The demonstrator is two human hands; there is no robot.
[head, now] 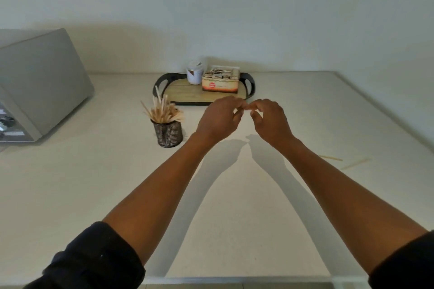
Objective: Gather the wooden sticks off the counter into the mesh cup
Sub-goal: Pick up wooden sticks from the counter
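A black mesh cup (pixel 169 134) stands left of centre on the counter, packed with several wooden sticks (pixel 163 110) fanning out of its top. Two loose sticks lie flat on the counter at the right, one thin (pixel 331 158) and one wider (pixel 355 163). My left hand (pixel 218 119) and my right hand (pixel 270 119) hover above the middle of the counter, to the right of the cup. Their curled fingertips meet in a pinch. Whether a stick sits between the fingers is hidden.
A black-handled wooden tray (pixel 183 94) sits at the back against the wall. It carries a white jar (pixel 194 75) and a box of sachets (pixel 220 81). A grey appliance (pixel 35 87) fills the left side. The counter's front edge (pixel 234 280) runs below my arms.
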